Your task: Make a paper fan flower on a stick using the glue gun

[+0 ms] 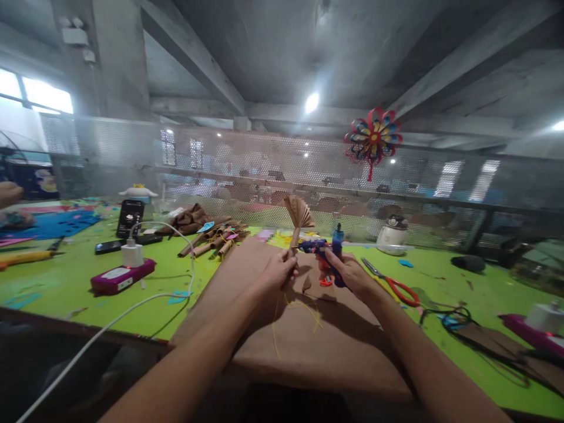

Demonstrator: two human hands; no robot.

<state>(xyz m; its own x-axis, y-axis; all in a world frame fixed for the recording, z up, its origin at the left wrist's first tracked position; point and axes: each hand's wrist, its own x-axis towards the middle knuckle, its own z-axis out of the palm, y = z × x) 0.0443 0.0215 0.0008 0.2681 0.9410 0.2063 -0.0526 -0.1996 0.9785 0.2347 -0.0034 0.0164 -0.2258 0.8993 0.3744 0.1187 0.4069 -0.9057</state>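
Observation:
My left hand (pixel 278 271) is closed round the stem of a brown pleated paper fan (pixel 298 215), holding it upright over a sheet of brown paper (pixel 317 335). My right hand (pixel 348 273) grips a blue hot-glue gun (pixel 328 248), its nozzle pointing left at the fan's stem just above my left fingers. Thin yellow strings (pixel 294 314) hang below my hands onto the brown paper.
On the green table (pixel 66 282): red-handled scissors (pixel 394 285), a pile of rolled brown paper pieces (pixel 215 238), a phone (pixel 129 216), a magenta power strip (pixel 122 276) with white charger and cable, a white pot (pixel 393 234). A paper pinwheel (pixel 373 138) hangs on the mesh screen.

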